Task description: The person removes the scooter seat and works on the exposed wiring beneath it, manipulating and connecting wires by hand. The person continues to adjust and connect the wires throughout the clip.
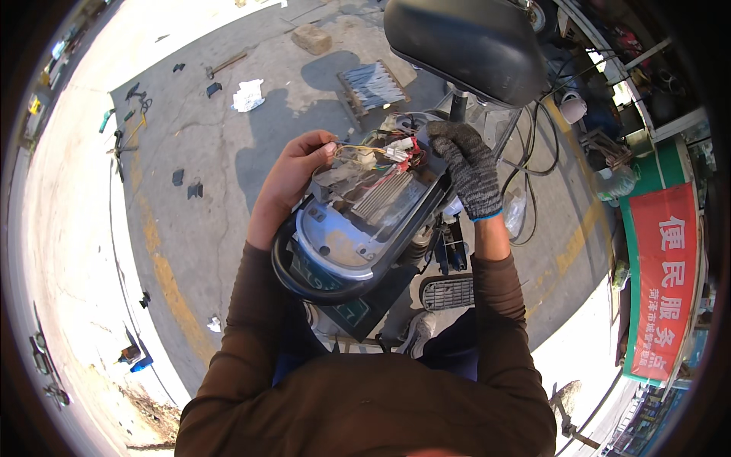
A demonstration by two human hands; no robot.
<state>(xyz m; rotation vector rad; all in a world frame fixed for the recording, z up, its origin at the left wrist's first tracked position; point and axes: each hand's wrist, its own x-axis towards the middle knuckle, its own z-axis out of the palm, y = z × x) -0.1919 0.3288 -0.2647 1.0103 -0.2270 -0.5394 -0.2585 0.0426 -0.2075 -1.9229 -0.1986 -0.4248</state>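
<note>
An electric scooter's open rear body [343, 244] is in front of me, a silver controller [392, 198] inside it among bundled wires and white connectors [396, 152]. My bare left hand [304, 160] pinches thin wires [350, 148] at the compartment's upper left. My right hand [464, 164], in a dark speckled knit glove, has its fingers curled at the compartment's upper right, beside the connectors; whatever they grip is hidden. Above it a black padded seat [464, 42] sits on a post. A black curved grab bar [293, 278] wraps round the near end.
A wooden rack with metal slats [371, 85], a rock [311, 38], a hammer [225, 65], white paper [248, 95] and scattered tools and dark parts [194, 190] lie on the concrete. Black cables [548, 160], a red banner [656, 282] and a cluttered stall are at my right.
</note>
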